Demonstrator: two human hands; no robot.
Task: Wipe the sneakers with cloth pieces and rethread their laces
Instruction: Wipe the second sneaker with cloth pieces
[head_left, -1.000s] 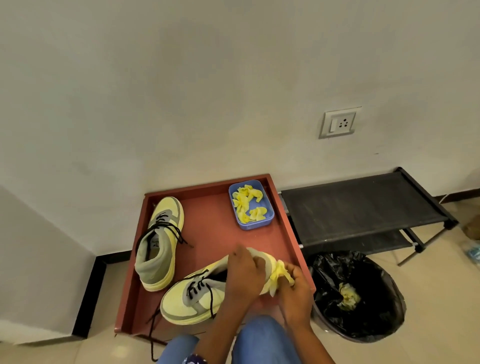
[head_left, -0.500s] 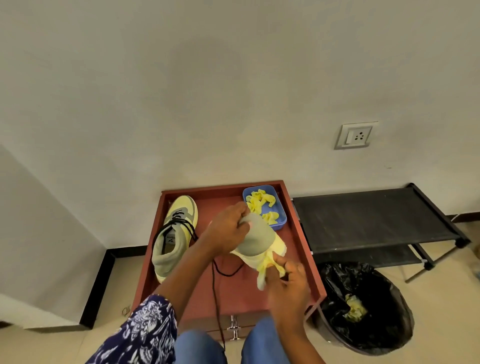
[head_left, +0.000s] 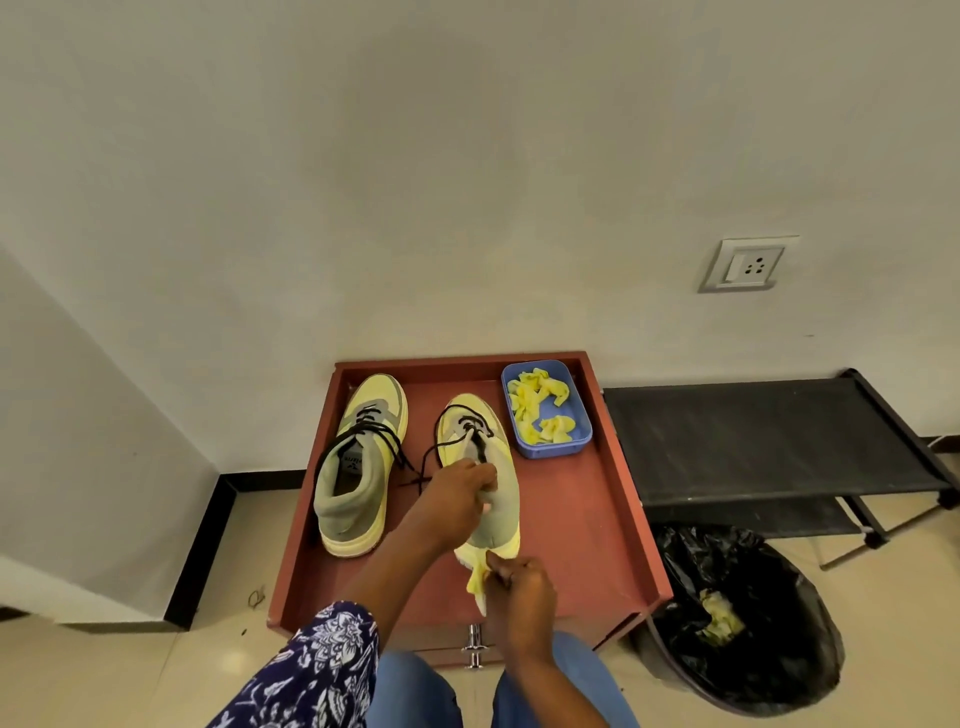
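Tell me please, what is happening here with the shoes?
A person is cleaning a pair of yellow sneakers on a red tray. The left hand grips the right sneaker at its opening, and the right hand pinches a yellow cloth piece at its heel. The other sneaker stands beside it, laced. More cloth pieces lie in a blue tub.
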